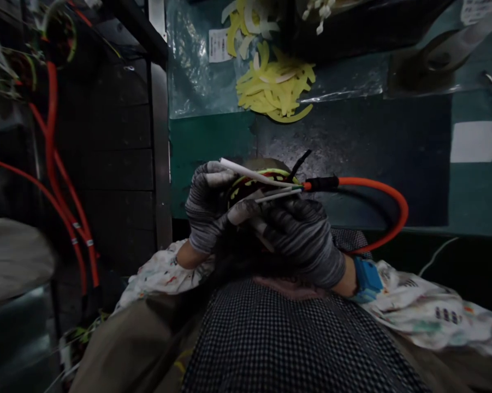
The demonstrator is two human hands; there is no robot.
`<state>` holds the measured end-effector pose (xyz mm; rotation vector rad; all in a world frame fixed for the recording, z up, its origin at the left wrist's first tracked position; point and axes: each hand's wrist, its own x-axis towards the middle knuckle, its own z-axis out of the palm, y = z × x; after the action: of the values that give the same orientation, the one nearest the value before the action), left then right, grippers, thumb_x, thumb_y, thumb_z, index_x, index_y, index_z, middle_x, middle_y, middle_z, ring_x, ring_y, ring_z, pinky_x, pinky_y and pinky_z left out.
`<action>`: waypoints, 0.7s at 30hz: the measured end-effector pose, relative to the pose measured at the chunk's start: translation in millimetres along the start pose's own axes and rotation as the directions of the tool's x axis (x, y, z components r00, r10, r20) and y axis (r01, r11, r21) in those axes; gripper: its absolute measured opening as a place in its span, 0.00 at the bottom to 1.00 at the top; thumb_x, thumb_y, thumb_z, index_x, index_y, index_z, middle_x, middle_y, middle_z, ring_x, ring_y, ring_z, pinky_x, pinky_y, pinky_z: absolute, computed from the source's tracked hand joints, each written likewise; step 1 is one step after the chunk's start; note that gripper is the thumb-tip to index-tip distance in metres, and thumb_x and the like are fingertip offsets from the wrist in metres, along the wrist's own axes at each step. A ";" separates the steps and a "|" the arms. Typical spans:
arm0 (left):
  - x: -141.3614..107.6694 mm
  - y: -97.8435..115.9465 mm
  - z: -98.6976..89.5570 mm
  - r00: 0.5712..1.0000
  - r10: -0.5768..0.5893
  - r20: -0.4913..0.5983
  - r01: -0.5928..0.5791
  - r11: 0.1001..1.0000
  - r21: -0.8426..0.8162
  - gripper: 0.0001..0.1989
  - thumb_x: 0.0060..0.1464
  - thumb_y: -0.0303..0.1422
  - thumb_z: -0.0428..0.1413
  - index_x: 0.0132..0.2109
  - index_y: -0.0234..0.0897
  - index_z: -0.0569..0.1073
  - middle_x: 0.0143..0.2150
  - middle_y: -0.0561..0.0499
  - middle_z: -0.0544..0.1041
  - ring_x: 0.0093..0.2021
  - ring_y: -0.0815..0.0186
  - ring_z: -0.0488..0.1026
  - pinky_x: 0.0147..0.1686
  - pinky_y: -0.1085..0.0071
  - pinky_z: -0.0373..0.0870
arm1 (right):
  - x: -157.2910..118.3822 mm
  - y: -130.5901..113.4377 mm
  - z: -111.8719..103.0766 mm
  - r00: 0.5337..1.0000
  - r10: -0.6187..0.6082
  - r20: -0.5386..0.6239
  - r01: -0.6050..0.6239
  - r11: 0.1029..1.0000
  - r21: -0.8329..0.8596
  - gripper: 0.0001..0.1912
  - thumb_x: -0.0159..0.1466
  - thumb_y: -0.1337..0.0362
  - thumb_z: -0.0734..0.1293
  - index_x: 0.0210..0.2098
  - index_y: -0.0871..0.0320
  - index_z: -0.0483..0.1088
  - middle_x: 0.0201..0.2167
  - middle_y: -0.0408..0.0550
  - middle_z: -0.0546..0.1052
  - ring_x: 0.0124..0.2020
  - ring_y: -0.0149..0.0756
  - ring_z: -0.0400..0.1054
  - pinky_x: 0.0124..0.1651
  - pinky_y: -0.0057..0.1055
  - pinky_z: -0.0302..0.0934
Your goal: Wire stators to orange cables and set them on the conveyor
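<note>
Both hands wear grey striped gloves with pale fingertips. Between them, near the table's front edge, is a round wound part like a motor stator [266,176], with a yellow-green rim and dark red windings. My left hand [208,202] curls round its left side. My right hand [303,234] is closed at its lower right side, with the fingertips partly hidden. White sleeved leads [254,173] cross the part and join an orange cable [399,204] at a black wrapped section [322,184]. A black tie end [301,162] sticks up behind.
Yellow curved strips [276,84] lie heaped on a plastic bag at the back of the green table [208,142]. A dark mat [413,142] lies to the right, beside a white pad [474,142]. More orange cables [51,125] hang from round parts at the left.
</note>
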<state>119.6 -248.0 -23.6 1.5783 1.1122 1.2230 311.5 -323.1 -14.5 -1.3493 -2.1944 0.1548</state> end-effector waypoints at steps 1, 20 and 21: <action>-0.6 0.2 0.7 1.000 0.001 -0.003 -0.001 1.000 -0.010 0.23 0.52 0.49 0.77 0.50 0.49 0.80 0.54 0.50 0.78 0.58 0.56 0.77 0.64 0.52 0.78 | -0.5 0.7 0.2 1.000 -0.008 0.001 0.008 1.000 0.006 0.17 0.75 0.71 0.66 0.53 0.53 0.85 0.48 0.50 0.87 0.52 0.44 0.80 0.53 0.43 0.79; -30.5 -14.7 -24.2 0.948 0.154 0.280 -0.216 0.954 0.206 0.46 0.63 0.55 0.66 0.81 0.59 0.58 0.77 0.46 0.63 0.77 0.43 0.64 0.76 0.44 0.70 | -6.1 -1.0 4.6 0.998 -0.008 -0.056 0.005 0.999 -0.049 0.17 0.77 0.69 0.62 0.50 0.53 0.84 0.49 0.48 0.86 0.52 0.41 0.78 0.57 0.40 0.77; -31.7 -16.6 -24.1 0.944 0.169 0.284 -0.239 0.943 0.231 0.46 0.64 0.53 0.65 0.82 0.58 0.56 0.78 0.44 0.62 0.77 0.43 0.63 0.77 0.43 0.69 | -7.7 3.4 0.2 0.995 -0.074 -0.064 0.071 0.997 -0.042 0.17 0.77 0.69 0.62 0.49 0.52 0.84 0.47 0.47 0.86 0.50 0.39 0.78 0.55 0.38 0.77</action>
<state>89.2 -271.9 -42.8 2.0377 0.9861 0.9885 316.7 -328.0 -19.0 -1.2757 -2.1988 0.0398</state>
